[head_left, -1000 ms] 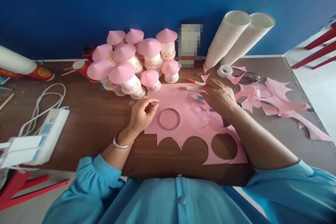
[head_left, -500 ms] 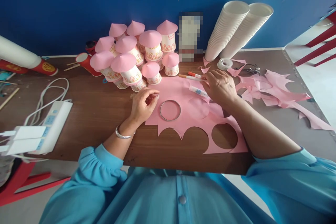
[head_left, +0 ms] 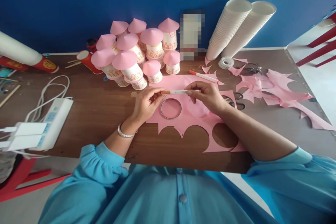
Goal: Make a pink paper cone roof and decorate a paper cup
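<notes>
A white marker with a brown cap (head_left: 176,92) lies level between my two hands, above a pink paper sheet (head_left: 168,81). My left hand (head_left: 147,103) pinches its capped end, and my right hand (head_left: 207,96) grips the other end. Just below the marker, a thin metal ring (head_left: 170,118) rests flat on the sheet, from which round shapes are cut. Partly under my right hand lies a pink paper circle (head_left: 198,110). A second marker with an orange-red cap (head_left: 203,76) rests at the sheet's far edge. Black scissors handles (head_left: 240,105) show behind my right wrist.
Paper cups with pink cone roofs (head_left: 124,60) stand at the back. Two tall stacks of white cups (head_left: 231,28) lean by the blue wall, near a tape roll (head_left: 226,63). Pink scraps (head_left: 278,87) spread rightward. A power strip (head_left: 56,122) with cables lies left.
My right hand has picked up the brown-capped marker and brought it left and nearer. My left hand has closed on the cap end. The scissors handles now show.
</notes>
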Motion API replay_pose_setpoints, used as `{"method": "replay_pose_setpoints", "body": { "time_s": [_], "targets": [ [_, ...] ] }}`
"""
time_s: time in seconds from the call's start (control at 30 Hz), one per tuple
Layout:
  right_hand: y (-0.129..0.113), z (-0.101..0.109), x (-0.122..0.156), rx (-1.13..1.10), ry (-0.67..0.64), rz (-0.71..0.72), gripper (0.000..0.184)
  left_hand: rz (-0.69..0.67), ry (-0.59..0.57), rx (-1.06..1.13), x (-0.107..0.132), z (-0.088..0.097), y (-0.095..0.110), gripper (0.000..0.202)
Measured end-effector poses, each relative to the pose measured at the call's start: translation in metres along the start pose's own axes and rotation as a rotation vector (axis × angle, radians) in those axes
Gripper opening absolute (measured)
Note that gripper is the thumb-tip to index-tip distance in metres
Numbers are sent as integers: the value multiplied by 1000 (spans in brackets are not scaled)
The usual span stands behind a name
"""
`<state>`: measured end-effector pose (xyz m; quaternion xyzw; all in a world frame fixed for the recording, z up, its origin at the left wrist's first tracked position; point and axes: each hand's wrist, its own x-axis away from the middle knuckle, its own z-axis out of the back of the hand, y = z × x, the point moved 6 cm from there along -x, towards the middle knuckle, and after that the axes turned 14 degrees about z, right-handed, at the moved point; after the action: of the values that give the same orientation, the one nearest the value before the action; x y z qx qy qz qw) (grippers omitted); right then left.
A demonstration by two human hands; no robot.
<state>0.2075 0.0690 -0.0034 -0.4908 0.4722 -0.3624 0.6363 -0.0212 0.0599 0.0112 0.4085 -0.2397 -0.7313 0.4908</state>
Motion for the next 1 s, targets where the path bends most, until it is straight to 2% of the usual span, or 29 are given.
{"method": "replay_pose_setpoints", "body": {
  "time_s": [0.13, 0.3, 0.53, 0.73, 0.93, 1.0],
  "targets": [
    [14, -6, 5, -185, 41, -4, 39, 25, -23, -31, 0, -3, -1, 19],
    [28, -8, 8, -240, 108, 12, 36, 16, -39, -136, -1, -5, 1, 21],
    [23, -9, 9, -281, 132, 66, 29, 132, -124, -59, -1, -6, -2, 26],
    [23, -10, 10, -270, 164, 47, 33, 47, -94, -117, -1, -6, 5, 17],
    [22, -9, 9, -277, 154, 73, 33, 113, -141, -41, -1, -7, -1, 16],
    [22, -9, 9, -266, 140, 80, 32, 78, -130, -76, -1, -6, 0, 16]
  ]
}}
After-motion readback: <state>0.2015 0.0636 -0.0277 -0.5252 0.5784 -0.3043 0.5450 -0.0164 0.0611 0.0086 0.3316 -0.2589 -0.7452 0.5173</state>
